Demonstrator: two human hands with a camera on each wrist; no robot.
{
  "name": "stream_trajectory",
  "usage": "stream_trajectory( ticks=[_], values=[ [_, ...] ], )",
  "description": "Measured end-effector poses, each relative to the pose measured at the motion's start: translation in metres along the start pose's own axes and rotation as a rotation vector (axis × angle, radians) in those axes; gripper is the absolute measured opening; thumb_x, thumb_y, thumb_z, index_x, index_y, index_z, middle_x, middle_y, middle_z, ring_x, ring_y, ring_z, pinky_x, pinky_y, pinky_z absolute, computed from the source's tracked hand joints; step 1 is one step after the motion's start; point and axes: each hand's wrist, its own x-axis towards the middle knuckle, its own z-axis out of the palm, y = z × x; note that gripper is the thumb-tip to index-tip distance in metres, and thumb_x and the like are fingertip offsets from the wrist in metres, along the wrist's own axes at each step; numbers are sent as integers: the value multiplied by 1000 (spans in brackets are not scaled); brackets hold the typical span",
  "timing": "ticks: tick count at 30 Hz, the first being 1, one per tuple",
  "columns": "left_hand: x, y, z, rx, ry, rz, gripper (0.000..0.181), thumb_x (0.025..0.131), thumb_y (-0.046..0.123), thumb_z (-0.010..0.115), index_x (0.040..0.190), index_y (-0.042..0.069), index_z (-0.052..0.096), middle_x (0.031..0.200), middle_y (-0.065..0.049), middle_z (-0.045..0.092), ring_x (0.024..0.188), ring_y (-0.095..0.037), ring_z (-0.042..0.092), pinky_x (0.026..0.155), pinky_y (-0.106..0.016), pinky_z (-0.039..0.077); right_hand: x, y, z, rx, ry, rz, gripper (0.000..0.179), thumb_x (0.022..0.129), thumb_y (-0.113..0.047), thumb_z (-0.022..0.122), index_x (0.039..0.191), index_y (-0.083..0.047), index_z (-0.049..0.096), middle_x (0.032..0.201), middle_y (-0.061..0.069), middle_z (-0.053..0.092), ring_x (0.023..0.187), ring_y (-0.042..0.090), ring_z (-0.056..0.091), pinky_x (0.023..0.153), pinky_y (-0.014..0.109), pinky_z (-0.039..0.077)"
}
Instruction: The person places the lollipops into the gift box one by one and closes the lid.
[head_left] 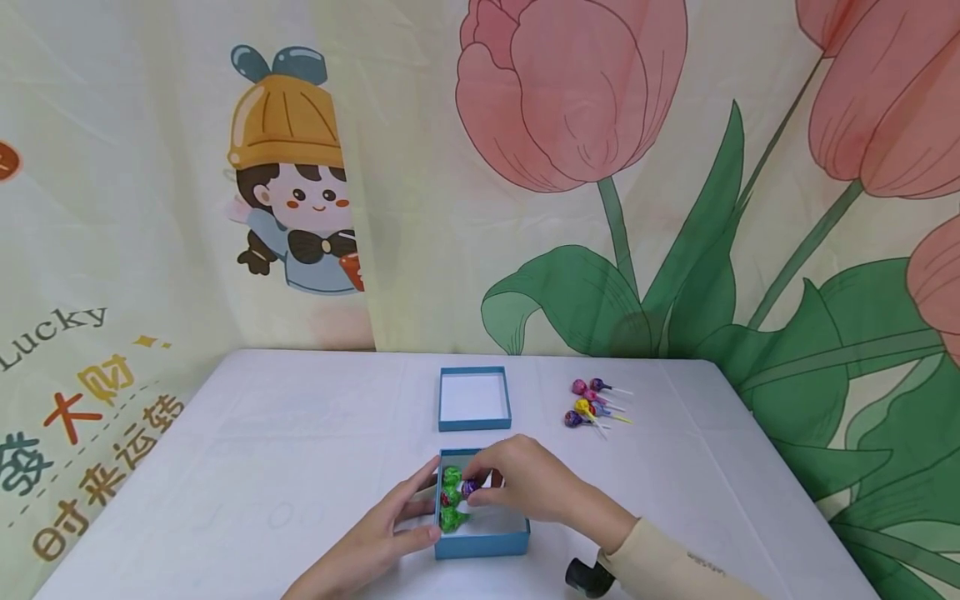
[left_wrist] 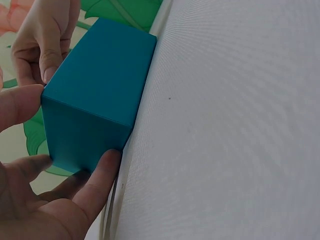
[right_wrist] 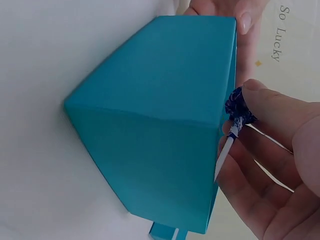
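A blue box stands on the table, with several green-wrapped lollipops along its left inner side; a bit of red wrapper shows among them. My right hand is over the box and pinches a dark purple lollipop between thumb and fingers. Its white stick slants down beside the rim in the right wrist view. Against the box's left outer wall rests my left hand, fingers spread and fairly straight, the thumb at the near corner. The stick ends of the green lollipops cannot be made out.
Behind the box lies a blue-edged lid, its white inside facing up. A loose group of lollipops in several colours, a yellow lollipop among them, lies at the back right. A white cloth covers the table; a printed curtain hangs behind.
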Motion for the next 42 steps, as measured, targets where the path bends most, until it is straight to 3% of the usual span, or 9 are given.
stream_trajectory(
  ticks=[17,42],
  values=[
    [1,4,1,-9,6,-34,81,107,36,64,172,28,16,173,-21,25,148,-46,44,112,-69,43,7,-2,26,16,-90,-65,16,92,-20,85,108,-17,83,88,-16,74,74,-8,61,69,8,51],
    [-2,3,1,-3,4,-5,80,107,35,64,172,31,17,174,-22,22,149,-47,42,112,-66,44,18,5,39,-24,-183,-163,17,93,-14,83,110,-17,83,93,-14,77,75,-10,59,73,7,51]
  ],
)
